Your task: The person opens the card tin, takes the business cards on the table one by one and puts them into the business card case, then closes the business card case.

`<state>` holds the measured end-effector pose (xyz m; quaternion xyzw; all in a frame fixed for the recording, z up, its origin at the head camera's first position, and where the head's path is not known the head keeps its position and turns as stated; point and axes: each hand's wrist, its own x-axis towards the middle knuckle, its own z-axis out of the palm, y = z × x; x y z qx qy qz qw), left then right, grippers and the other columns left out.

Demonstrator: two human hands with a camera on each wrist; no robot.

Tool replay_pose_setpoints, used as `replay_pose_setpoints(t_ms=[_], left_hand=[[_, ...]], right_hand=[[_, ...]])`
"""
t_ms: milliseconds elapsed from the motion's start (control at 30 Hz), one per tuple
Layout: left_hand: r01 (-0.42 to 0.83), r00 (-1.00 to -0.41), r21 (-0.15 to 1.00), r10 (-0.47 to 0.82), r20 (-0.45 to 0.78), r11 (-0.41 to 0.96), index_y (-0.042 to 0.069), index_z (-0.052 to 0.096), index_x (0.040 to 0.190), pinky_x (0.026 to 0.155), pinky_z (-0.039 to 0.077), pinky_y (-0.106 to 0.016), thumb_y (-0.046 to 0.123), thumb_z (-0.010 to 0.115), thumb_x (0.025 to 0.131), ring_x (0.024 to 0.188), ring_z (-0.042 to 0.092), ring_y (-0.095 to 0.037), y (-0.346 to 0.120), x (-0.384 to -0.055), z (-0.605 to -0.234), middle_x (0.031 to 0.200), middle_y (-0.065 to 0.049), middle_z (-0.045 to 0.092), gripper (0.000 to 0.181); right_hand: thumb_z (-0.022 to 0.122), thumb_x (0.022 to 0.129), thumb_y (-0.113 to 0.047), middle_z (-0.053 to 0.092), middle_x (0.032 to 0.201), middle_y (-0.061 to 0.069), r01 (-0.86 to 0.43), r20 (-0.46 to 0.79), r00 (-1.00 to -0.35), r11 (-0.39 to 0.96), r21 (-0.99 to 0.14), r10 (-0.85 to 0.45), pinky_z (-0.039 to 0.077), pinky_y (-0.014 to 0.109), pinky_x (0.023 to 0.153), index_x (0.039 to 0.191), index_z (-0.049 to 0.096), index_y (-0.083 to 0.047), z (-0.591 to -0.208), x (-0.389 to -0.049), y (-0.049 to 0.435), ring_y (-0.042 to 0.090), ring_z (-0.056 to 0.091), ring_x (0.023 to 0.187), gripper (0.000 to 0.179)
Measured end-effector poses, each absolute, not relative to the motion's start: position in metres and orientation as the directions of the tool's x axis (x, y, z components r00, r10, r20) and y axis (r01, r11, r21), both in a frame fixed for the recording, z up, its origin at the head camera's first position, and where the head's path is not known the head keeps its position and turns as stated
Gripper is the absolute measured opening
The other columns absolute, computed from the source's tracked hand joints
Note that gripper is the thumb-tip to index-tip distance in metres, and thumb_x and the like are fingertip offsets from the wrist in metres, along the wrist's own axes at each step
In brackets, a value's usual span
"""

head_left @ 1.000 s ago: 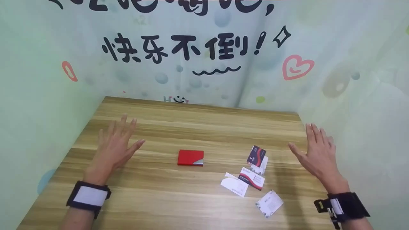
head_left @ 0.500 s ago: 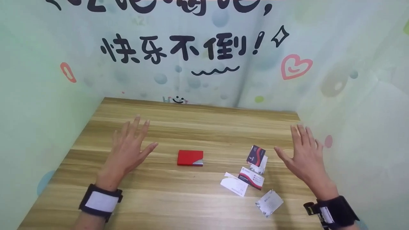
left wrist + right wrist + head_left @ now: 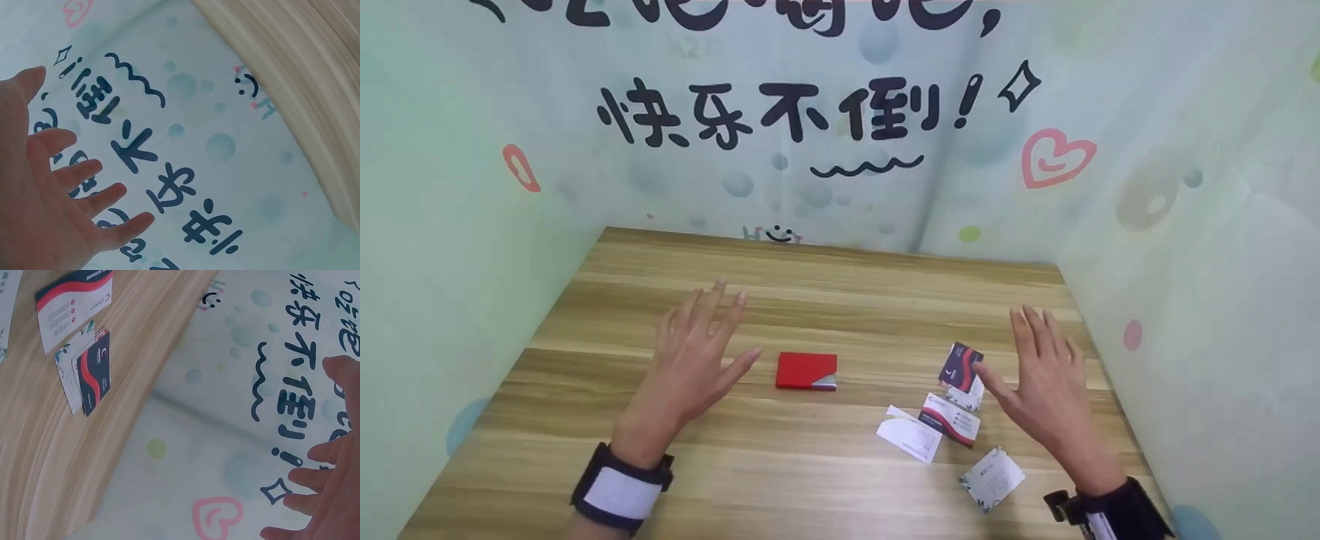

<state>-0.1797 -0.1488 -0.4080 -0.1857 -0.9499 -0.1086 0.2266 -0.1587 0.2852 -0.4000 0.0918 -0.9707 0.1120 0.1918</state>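
Observation:
A red card case with a silver corner lies on the wooden table, to the right of my left hand. That hand hovers with spread fingers and holds nothing. My right hand is also raised with its fingers extended, its thumb overlapping the edge of a dark business card in the head view. Under that card lies a white floral card. Nearer the front are a red, white and dark business card, a white card and a separate floral card. Several of these cards show in the right wrist view.
The wood-grain table has a printed fabric backdrop along its back edge. Pale fabric walls stand along both sides. Each wrist wears a dark strap.
Both hands have moved inward toward the middle of the table, the left going right and the right going left and slightly nearer. The card case and the cards have stayed in place.

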Motion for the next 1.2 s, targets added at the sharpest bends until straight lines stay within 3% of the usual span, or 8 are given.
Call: replay_pose_setpoints(t_ms=[300, 533, 867, 1200], left_hand=[[0.454, -0.777, 0.108, 0.333, 0.535, 0.884, 0.009, 0.043, 0.152, 0.107, 0.042, -0.065, 0.041, 0.069, 0.091, 0.138, 0.042, -0.042, -0.124, -0.173, -0.417, 0.154, -0.021, 0.041, 0.073], [0.487, -0.784, 0.142, 0.360, 0.506, 0.862, 0.008, 0.046, 0.149, 0.101, 0.046, -0.059, 0.034, 0.074, 0.088, 0.133, 0.045, -0.041, -0.102, -0.176, -0.431, 0.151, -0.022, 0.044, 0.072], [0.541, -0.730, 0.126, 0.390, 0.561, 0.832, 0.007, 0.062, 0.136, 0.097, 0.049, -0.055, 0.024, 0.084, 0.081, 0.123, 0.055, -0.036, -0.096, -0.177, -0.454, 0.139, -0.020, 0.056, 0.062], [0.532, -0.765, 0.173, 0.383, 0.517, 0.829, 0.011, 0.066, 0.130, 0.100, 0.051, -0.053, 0.019, 0.084, 0.080, 0.119, 0.058, -0.035, -0.089, -0.180, -0.478, 0.130, -0.016, 0.062, 0.054]], right_hand=[[0.070, 0.088, -0.045, 0.034, 0.158, 0.025, -0.264, 0.435, -0.886, 0.946, -0.188, -0.160, 0.026, 0.068, 0.114, 0.153, 0.033, 0.002, -0.416, -0.157, 0.265, 0.046, 0.030, 0.146, 0.089], [0.074, 0.084, -0.043, 0.044, 0.151, 0.026, -0.295, 0.504, -0.845, 0.942, -0.158, -0.180, 0.035, 0.067, 0.107, 0.148, 0.039, 0.003, -0.438, -0.160, 0.256, 0.045, 0.039, 0.141, 0.086], [0.071, 0.086, -0.043, 0.047, 0.148, 0.026, -0.360, 0.525, -0.820, 0.919, -0.160, -0.230, 0.038, 0.067, 0.105, 0.147, 0.041, 0.002, -0.453, -0.165, 0.225, 0.045, 0.043, 0.138, 0.082], [0.071, 0.087, -0.042, 0.053, 0.143, 0.023, -0.449, 0.546, -0.774, 0.886, -0.116, -0.321, 0.043, 0.062, 0.103, 0.143, 0.047, 0.003, -0.470, -0.181, 0.185, 0.042, 0.048, 0.136, 0.075]])
